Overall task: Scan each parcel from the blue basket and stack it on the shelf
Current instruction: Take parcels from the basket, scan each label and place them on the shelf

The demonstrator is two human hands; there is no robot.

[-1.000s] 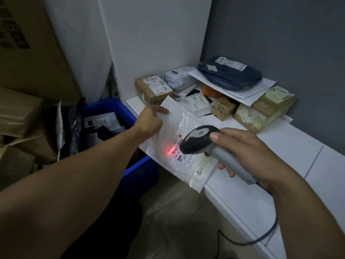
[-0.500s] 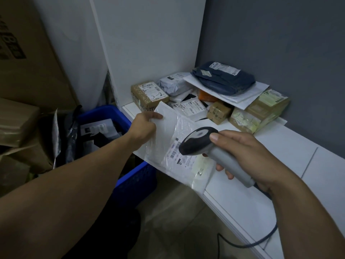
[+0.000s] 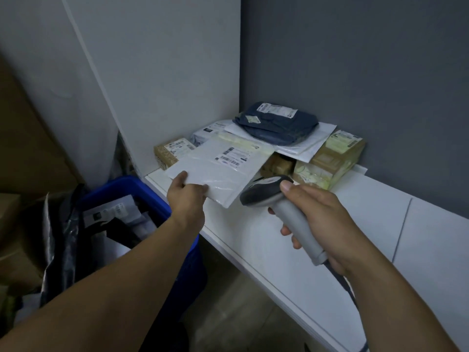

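Observation:
My left hand (image 3: 186, 196) grips the near corner of a flat white mailer (image 3: 223, 168) with a barcode label, holding it level over the stacked parcels at the back of the white shelf (image 3: 279, 240). My right hand (image 3: 319, 217) grips a grey barcode scanner (image 3: 279, 199), its dark head just right of the mailer. The blue basket (image 3: 142, 189) stands on the floor to the left of the shelf, with several parcels inside. On the shelf's stack lie a dark blue bag (image 3: 276, 123), a brown box (image 3: 172, 151) and a yellowish taped box (image 3: 332, 158).
A white partition wall (image 3: 165, 72) closes the shelf's left end and a grey wall (image 3: 355, 72) its back. Cardboard boxes (image 3: 22, 153) and a dark plastic bag (image 3: 61, 240) crowd the floor left of the basket. The scanner's cable (image 3: 347, 283) hangs below the shelf edge.
The scanner's red light has gone out. My left hand has carried the mailer away from the scanner, up and back over the parcel stack. My right hand keeps the scanner in about the same place.

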